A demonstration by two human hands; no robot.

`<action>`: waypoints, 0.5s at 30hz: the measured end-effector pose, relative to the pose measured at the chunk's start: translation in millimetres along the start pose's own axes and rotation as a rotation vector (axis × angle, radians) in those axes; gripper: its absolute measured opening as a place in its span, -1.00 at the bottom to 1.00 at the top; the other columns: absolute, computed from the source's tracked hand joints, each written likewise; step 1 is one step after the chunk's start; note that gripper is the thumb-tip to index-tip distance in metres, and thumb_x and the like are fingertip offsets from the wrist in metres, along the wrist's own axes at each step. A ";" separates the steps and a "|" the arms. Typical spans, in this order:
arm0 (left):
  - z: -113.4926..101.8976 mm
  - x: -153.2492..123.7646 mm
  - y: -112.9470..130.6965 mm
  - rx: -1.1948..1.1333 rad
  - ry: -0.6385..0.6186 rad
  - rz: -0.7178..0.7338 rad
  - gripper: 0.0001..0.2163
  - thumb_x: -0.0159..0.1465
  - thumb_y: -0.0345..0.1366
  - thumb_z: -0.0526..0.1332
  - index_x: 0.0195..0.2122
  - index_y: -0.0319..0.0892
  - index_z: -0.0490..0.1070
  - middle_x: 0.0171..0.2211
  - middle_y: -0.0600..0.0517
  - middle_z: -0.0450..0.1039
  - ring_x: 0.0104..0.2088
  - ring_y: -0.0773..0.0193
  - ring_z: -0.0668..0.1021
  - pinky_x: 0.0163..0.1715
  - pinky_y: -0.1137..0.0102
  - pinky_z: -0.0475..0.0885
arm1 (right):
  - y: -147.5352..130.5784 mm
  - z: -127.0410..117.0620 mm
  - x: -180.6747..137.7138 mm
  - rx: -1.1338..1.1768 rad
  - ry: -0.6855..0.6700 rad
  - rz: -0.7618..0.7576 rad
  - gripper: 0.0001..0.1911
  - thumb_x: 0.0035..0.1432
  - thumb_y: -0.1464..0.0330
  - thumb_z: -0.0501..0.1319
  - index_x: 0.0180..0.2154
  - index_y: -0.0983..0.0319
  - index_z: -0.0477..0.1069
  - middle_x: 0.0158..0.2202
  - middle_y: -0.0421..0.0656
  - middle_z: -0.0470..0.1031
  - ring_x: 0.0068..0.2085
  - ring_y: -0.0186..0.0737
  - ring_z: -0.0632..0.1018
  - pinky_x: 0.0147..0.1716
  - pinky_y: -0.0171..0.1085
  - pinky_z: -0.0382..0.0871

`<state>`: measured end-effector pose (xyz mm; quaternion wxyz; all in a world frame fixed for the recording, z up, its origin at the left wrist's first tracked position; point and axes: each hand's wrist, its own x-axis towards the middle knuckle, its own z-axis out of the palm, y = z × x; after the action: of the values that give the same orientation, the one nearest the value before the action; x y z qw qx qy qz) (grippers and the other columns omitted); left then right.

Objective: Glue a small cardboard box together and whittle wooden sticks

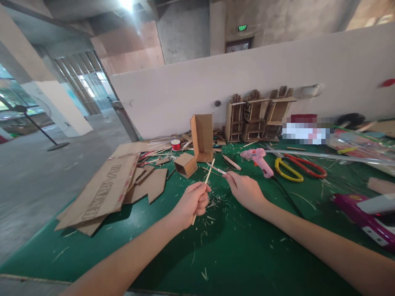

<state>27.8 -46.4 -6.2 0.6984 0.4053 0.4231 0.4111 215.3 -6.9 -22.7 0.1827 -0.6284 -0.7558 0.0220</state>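
My left hand (195, 202) is closed around a thin pale wooden stick (210, 171), which slants up and away, its lower end poking out beneath the fist. In my right hand (245, 188) is a small craft knife (219, 170); its blade points left and crosses the stick near the upper end. Whether blade and stick touch, I cannot tell. Thin wood shavings (217, 200) lie scattered under both hands. Just beyond them stand a small open cardboard box (186, 165) and a taller upright cardboard piece (203, 135).
Flat cardboard sheets (108, 185) lie at the left. A pink glue gun (261, 160), scissors with yellow and red handles (290, 169) and a purple tool (364, 218) are at the right. A red thread spool (175, 145) and cardboard structures (254, 117) stand at the back.
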 end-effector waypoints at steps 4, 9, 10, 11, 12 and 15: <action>-0.4 0.9 1.6 -0.059 -0.006 -0.031 -0.82 0.35 -0.28 0.01 -0.39 -0.20 0.24 -0.65 0.23 -0.04 -0.70 0.54 -0.03 -0.74 0.57 -0.20 | 0.3 -0.5 -1.6 0.007 0.009 0.029 -0.57 0.35 0.15 -0.17 -0.14 0.10 0.43 -0.34 -0.15 0.59 -0.37 -0.13 0.56 -0.52 -0.30 0.02; 0.2 1.6 2.3 -0.138 -0.001 -0.073 -0.82 0.35 -0.30 0.01 -0.40 -0.21 0.25 -0.67 0.24 -0.05 -0.71 0.55 -0.04 -0.75 0.57 -0.22 | -1.4 -1.7 -1.4 0.048 -0.005 0.041 -0.59 0.33 0.13 -0.13 -0.18 0.06 0.45 -0.34 -0.18 0.59 -0.34 -0.15 0.56 -0.52 -0.32 0.05; 0.2 1.8 2.4 -0.145 0.002 -0.075 -0.82 0.35 -0.31 0.01 -0.40 -0.21 0.24 -0.67 0.24 -0.05 -0.72 0.55 -0.05 -0.75 0.57 -0.22 | -2.3 -1.9 -1.3 0.052 -0.006 0.046 -0.59 0.33 0.13 -0.13 -0.17 0.06 0.46 -0.33 -0.18 0.59 -0.34 -0.15 0.56 -0.52 -0.32 0.05; 0.2 1.9 2.6 -0.148 0.006 -0.077 -0.81 0.35 -0.31 0.01 -0.41 -0.21 0.24 -0.67 0.24 -0.05 -0.72 0.55 -0.05 -0.75 0.57 -0.22 | -3.0 -2.0 -1.3 0.056 -0.007 0.048 -0.59 0.33 0.13 -0.13 -0.17 0.05 0.46 -0.33 -0.18 0.59 -0.34 -0.15 0.56 -0.52 -0.32 0.05; 0.4 1.9 3.0 -0.148 0.009 -0.078 -0.80 0.35 -0.31 0.00 -0.41 -0.21 0.24 -0.68 0.24 -0.05 -0.72 0.55 -0.04 -0.75 0.57 -0.22 | -3.6 -2.1 -1.4 0.058 -0.008 0.049 -0.59 0.33 0.12 -0.13 -0.16 0.05 0.46 -0.33 -0.18 0.59 -0.34 -0.15 0.55 -0.52 -0.32 0.06; 2.1 0.0 4.6 -0.149 0.021 -0.084 -0.80 0.34 -0.31 0.00 -0.43 -0.21 0.23 -0.68 0.24 -0.07 -0.73 0.55 -0.04 -0.75 0.57 -0.24 | -1.8 -2.3 -0.5 0.066 -0.002 0.044 -0.59 0.33 0.13 -0.12 -0.16 0.05 0.47 -0.34 -0.18 0.58 -0.36 -0.16 0.54 -0.52 -0.32 0.05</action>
<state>28.6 -45.4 -1.3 0.7389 0.3298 0.4149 0.4161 214.4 -8.2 -20.2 0.2021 -0.6383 -0.7409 0.0518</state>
